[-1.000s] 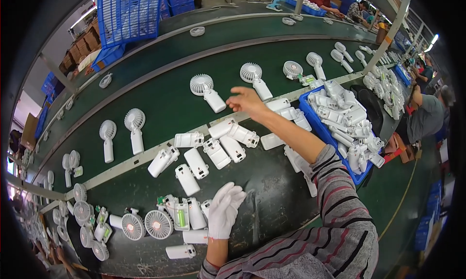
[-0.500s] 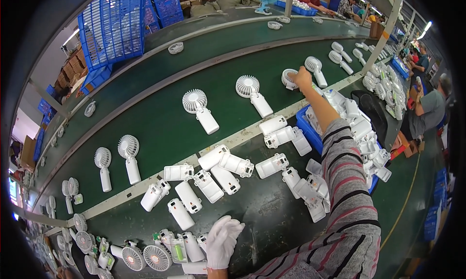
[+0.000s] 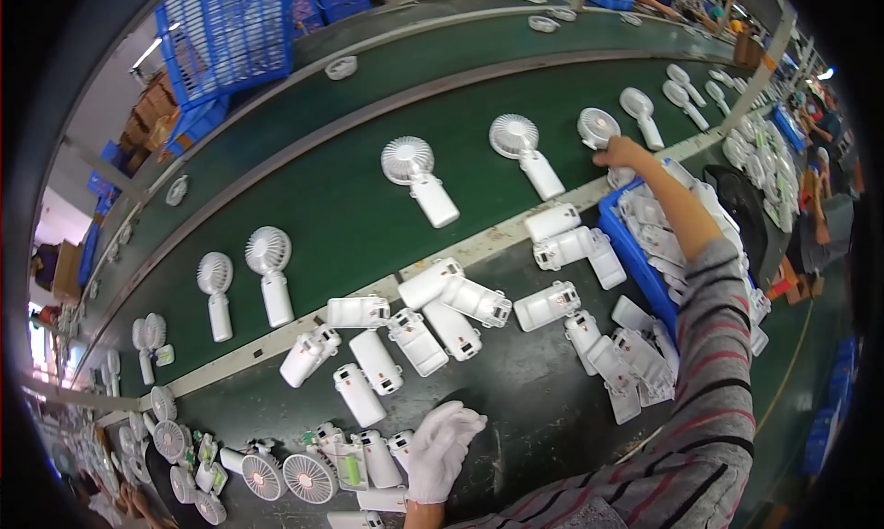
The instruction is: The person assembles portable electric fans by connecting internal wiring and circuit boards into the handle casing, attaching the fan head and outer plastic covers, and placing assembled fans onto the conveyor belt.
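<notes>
My bare right hand (image 3: 623,153) reaches across the blue crate. Its fingers close at the lower end of a white handheld fan (image 3: 599,127), covering most of the handle. Down near the front edge, my left hand (image 3: 444,451) in a white glove is open, fingers loosely bent, holding nothing. Beside it lie white handle shells (image 3: 378,458) and an opened housing with a green battery (image 3: 351,468). Several white handle housings (image 3: 376,361) are scattered over the dark bench between my hands. More fans (image 3: 408,162) lie in a row on the green conveyor belt.
The blue crate (image 3: 638,257), heaped with white shells, stands under my right forearm. A pale rail (image 3: 497,239) divides bench from belt. Fan heads (image 3: 310,476) crowd the lower left. Blue baskets (image 3: 221,41) stack at the far left. People work at the far right.
My right hand has moved from the fan's head down to its handle end, and the fan's face now shows more. My left hand keeps its pose. The whole view has shifted.
</notes>
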`<state>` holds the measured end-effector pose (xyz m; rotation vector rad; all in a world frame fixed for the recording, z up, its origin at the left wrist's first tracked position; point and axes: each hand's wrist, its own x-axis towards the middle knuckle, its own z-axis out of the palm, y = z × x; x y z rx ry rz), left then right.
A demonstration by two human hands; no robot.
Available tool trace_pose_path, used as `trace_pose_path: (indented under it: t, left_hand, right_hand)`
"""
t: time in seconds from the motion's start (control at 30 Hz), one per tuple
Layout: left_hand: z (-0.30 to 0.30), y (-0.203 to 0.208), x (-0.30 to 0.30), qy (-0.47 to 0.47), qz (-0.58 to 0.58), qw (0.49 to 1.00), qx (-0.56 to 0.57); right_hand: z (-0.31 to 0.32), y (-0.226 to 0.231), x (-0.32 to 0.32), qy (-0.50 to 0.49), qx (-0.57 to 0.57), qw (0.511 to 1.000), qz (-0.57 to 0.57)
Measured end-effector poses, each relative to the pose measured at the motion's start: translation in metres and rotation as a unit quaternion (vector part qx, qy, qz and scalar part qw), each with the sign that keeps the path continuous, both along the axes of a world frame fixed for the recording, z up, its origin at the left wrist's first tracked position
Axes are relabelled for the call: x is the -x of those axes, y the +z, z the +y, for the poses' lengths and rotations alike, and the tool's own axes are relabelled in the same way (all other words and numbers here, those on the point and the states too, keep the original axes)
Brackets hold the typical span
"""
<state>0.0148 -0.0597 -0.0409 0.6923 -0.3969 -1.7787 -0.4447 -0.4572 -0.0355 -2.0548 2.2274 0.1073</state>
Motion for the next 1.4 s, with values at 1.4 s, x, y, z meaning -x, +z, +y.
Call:
trace_pose_path:
  t: [1.4]
  left_hand:
    - [-0.001, 0.002, 0.006, -0.063, 0.0, 0.997, 0.034]
  right_hand:
    - [-0.079, -0.115, 0.193, -0.121, 0.187, 0.95, 0.219]
